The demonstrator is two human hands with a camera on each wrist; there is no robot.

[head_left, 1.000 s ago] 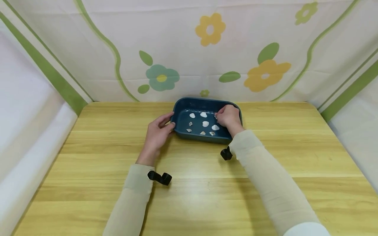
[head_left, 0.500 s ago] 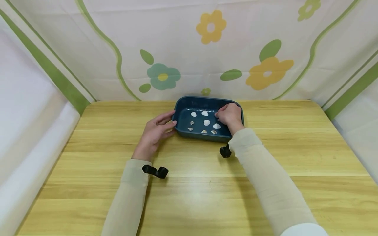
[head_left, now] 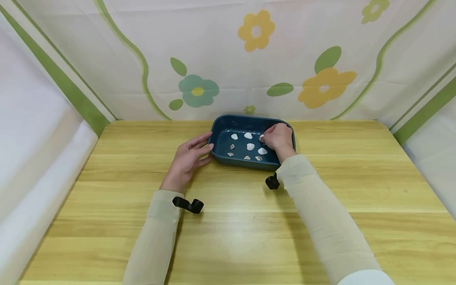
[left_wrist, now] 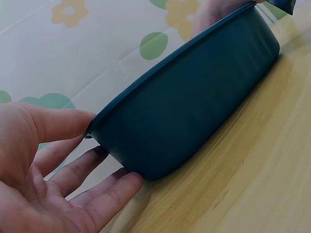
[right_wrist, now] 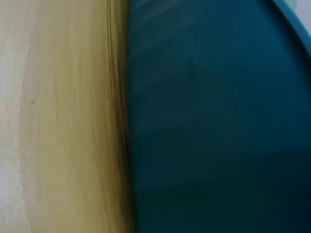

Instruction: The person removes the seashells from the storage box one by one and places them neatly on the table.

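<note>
A dark blue rectangular tray (head_left: 228, 160) stands at the back of the wooden table, with small seashells spread over its floor. A white shell (head_left: 250, 146) lies near the middle, and a ridged shell (head_left: 262, 151) is just right of it. My right hand (head_left: 279, 138) reaches in at the right end and pinches a small white shell (head_left: 261, 137), mostly covered by the fingers. Outside the left end, my left hand (head_left: 187, 160) touches the tray with extended fingers. In the left wrist view, its fingertips (left_wrist: 133, 180) rest against the outer wall. The right wrist view shows only tray wall and tabletop.
A white cloth (head_left: 228, 59) printed with flowers hangs right behind the tray. Bare wooden tabletop (head_left: 228, 237) extends in front of it. Black wrist mounts (head_left: 192, 205) stick out from both sleeves.
The view has tilted and shifted slightly. The shell at my right fingertips shows more clearly now. My left fingers have loosened slightly but still touch the tray; the other shells keep their places.
</note>
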